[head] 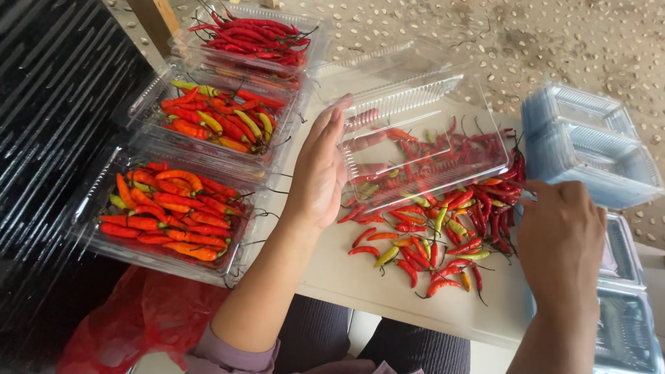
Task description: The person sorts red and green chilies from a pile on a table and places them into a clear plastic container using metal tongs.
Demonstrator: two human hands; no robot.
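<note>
Holding a clear, ribbed plastic clamshell box (422, 131) by its edge at nine o'clock, the left hand (320, 170) stands upright, fingers flat and together against the wall. Glossy red, orange and green chillies (443, 235), thin and curved, lie loose on the pale tabletop (332, 273) beneath and at five o'clock of the box. The right hand (557, 235) rests knuckles-up at the pile's three o'clock edge; its grip cannot be told. Three filled trays (208, 125) line the nine o'clock side; stacked empty boxes (589, 142) crowd two o'clock.

Red, orange and yellow-green chillies (443, 228), clear plastic boxes (173, 208), a white table (346, 277), a pebbled floor (554, 41)
</note>
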